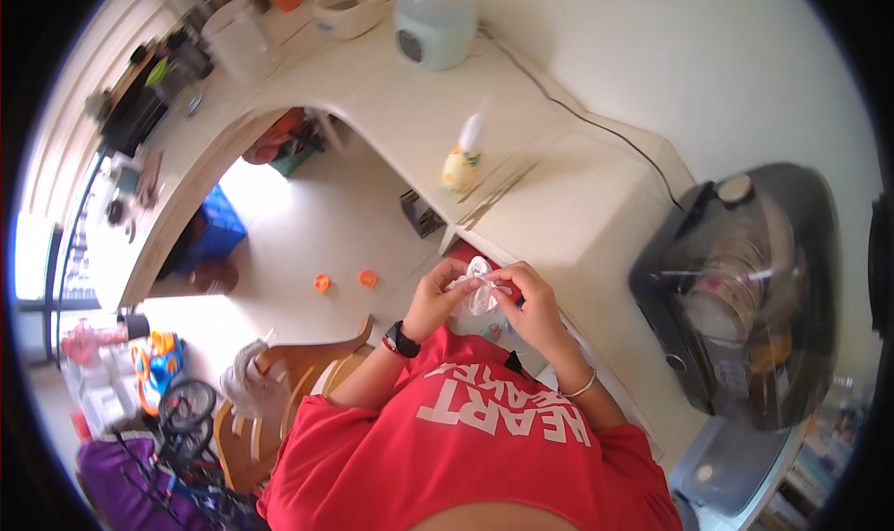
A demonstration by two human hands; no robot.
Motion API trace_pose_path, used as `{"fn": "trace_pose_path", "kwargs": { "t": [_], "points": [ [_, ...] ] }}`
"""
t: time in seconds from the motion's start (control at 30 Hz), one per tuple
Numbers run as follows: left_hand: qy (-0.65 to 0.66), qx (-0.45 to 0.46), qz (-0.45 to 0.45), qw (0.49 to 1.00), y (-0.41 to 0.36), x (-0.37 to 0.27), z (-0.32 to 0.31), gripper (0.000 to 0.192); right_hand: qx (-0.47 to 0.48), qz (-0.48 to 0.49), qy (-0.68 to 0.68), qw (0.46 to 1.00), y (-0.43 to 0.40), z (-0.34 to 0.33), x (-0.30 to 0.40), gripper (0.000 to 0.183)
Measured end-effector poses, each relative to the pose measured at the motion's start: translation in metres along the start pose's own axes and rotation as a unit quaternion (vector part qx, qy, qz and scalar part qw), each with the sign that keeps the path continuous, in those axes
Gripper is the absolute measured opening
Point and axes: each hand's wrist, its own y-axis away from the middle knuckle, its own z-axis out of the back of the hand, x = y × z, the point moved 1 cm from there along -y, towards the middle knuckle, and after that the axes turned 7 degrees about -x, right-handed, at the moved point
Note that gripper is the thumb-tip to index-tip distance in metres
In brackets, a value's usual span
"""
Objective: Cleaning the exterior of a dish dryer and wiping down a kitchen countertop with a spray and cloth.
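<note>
Both hands are raised in front of my chest, pinching a small piece of crumpled, translucent white plastic point(480, 300), which looks like a thin bag. My left hand point(436, 297), with a dark watch on its wrist, grips the plastic's left side between thumb and fingers. From the right, my right hand point(532, 306), with a light bangle on the wrist, pinches the other side. The two hands are close together, their fingertips nearly touching. Just beyond them, below the counter edge, is something red, partly hidden by the hands.
A long pale counter point(545, 209) curves ahead, bearing a yellow-patterned bottle point(461, 168) and a pale rounded appliance point(436, 31). A dark dish cabinet point(740, 300) stands right. A wooden chair point(307, 370) is at my left. Two orange objects point(368, 278) lie on the floor.
</note>
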Motion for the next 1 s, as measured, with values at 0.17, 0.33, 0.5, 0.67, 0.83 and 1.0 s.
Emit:
{"fn": "trace_pose_path", "kwargs": {
  "t": [0.17,0.33,0.5,0.67,0.83,1.0],
  "points": [
    [-0.031,-0.170,0.020,0.985,0.031,0.028,0.047,0.029,0.055,-0.017,-0.033,0.998,-0.016,-0.038,-0.007,0.026],
    [-0.072,-0.273,0.039,0.958,0.051,0.051,0.083,0.035,0.099,-0.015,-0.027,0.995,-0.042,-0.062,0.000,0.025],
    [-0.093,-0.339,0.037,0.935,0.066,0.046,0.092,0.034,0.107,0.005,-0.033,0.994,-0.066,-0.066,0.008,0.025],
    [-0.129,-0.349,-0.011,0.928,0.065,0.047,0.097,0.028,0.115,0.029,-0.018,0.993,-0.085,-0.041,0.018,0.025],
    [-0.278,-0.391,-0.233,0.846,0.048,0.059,0.095,0.022,0.102,0.072,0.041,0.991,-0.083,-0.009,0.018,0.027],
    [-0.058,-0.326,-0.020,0.943,0.012,0.047,0.078,0.021,0.091,0.060,0.061,0.992,-0.068,0.026,0.005,0.027]
  ]
}}
